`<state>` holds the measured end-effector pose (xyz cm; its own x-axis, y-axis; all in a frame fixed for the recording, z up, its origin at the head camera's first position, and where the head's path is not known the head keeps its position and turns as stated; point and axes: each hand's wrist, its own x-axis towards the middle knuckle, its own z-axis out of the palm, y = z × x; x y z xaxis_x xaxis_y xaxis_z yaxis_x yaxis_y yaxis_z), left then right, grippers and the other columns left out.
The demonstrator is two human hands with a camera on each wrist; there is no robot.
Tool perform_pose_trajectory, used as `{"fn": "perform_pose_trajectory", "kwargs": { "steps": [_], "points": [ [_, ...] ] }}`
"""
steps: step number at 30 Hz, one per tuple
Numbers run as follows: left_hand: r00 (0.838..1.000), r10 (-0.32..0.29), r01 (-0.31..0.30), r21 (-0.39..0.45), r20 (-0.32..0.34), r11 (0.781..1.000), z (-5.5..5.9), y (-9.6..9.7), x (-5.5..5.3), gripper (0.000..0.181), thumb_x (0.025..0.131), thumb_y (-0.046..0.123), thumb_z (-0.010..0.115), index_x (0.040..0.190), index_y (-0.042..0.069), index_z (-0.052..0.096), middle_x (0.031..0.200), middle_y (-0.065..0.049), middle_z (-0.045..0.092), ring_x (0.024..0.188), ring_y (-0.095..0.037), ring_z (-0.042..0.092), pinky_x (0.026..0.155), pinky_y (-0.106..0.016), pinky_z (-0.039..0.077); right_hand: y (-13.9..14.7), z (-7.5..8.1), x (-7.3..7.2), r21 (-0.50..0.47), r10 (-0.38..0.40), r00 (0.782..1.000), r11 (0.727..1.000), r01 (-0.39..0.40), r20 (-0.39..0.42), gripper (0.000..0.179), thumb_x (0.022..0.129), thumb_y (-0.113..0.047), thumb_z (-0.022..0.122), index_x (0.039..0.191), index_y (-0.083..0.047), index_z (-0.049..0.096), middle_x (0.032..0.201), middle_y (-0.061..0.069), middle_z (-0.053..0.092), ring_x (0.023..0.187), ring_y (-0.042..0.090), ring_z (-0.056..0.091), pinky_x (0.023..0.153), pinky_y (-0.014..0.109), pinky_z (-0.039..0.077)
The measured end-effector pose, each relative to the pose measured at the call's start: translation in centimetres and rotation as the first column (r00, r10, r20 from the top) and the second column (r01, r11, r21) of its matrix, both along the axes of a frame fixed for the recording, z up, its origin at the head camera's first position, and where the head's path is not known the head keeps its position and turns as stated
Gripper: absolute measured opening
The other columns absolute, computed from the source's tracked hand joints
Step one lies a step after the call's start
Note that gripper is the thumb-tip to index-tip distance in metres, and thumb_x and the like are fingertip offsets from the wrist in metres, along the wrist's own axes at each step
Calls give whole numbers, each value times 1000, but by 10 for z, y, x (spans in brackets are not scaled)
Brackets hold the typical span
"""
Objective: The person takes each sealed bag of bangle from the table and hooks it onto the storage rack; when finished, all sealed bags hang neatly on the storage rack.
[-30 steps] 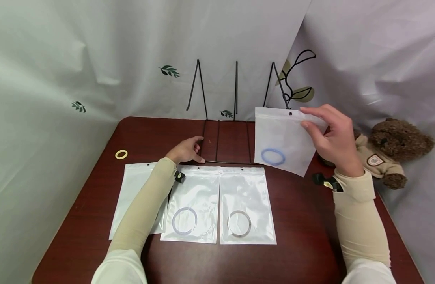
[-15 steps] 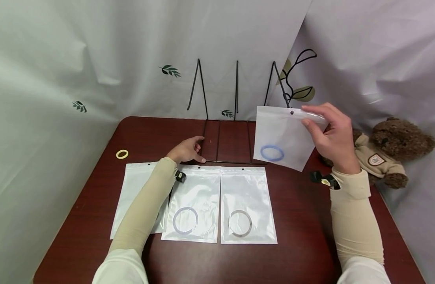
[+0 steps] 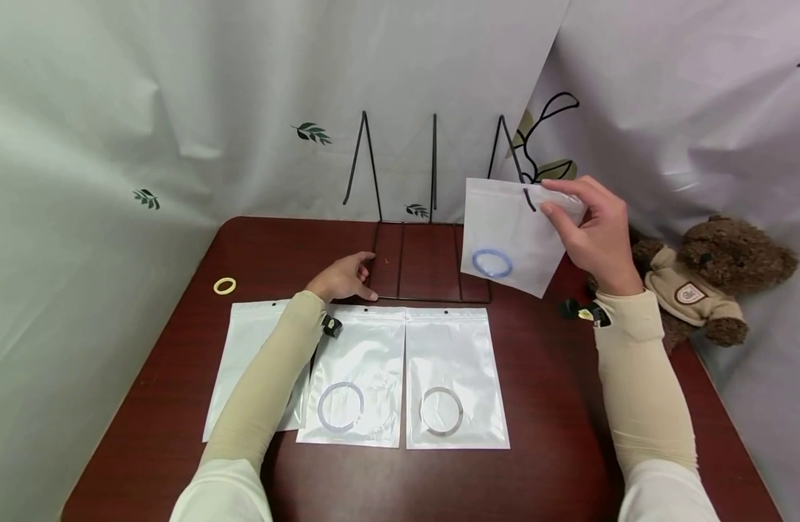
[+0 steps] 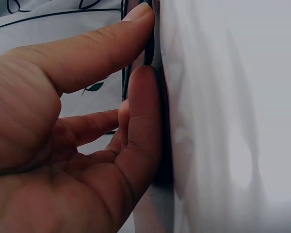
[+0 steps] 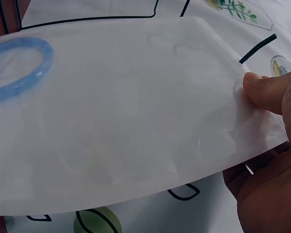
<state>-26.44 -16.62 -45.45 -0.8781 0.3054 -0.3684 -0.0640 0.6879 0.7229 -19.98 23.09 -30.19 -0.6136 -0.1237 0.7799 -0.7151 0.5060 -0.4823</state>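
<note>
My right hand (image 3: 598,239) pinches the top right corner of a white zip bag (image 3: 510,228), which hangs tilted with a blue bangle (image 3: 492,263) inside. The tip of the right prong of a black wire display rack (image 3: 434,159) passes through the bag's hang hole; in the right wrist view the prong tip (image 5: 258,48) sticks out beside my thumb. At the rack's front left base corner, my left hand (image 3: 342,278) holds the base wire, thumb and fingers against it. The rack's left and middle prongs carry nothing.
Three more white zip bags lie in a row: a left bag (image 3: 248,348) partly under my forearm, a middle bag (image 3: 357,348) with a lilac bangle, and a right bag (image 3: 452,348) with a greyish bangle. A yellow ring (image 3: 225,286) lies left; a teddy bear (image 3: 732,254) sits right.
My right hand has moved up and left with the bag, and the prong tip now shows through its hole. My left hand has stayed at the rack's base.
</note>
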Motion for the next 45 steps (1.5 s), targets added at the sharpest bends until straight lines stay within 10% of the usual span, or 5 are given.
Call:
{"fn": "perform_pose_trajectory", "kwargs": {
  "steps": [36, 45],
  "points": [
    [1000, -14, 14, -3, -8, 1000, -2, 1, 1, 98, 77, 11, 87, 157, 18, 31, 104, -5, 49, 97, -20, 47, 84, -36, 40, 3, -3, -106, 6, -150, 976, 988, 151, 160, 27, 89, -18, 76, 116, -21, 77, 104, 6, 71, 57, 6, 34, 57, 22, 28],
    [1000, -17, 17, -8, -25, 1000, -3, 1, -1, 98, 77, 11, 88, 156, 17, 32, 102, -4, 49, 96, -20, 47, 85, -36, 40, 10, 3, -95, 12, -164, 978, 986, 164, 130, 32, 87, -14, 77, 119, -17, 76, 110, 8, 69, 86, -1, 54, 72, 18, 41]
  ]
}}
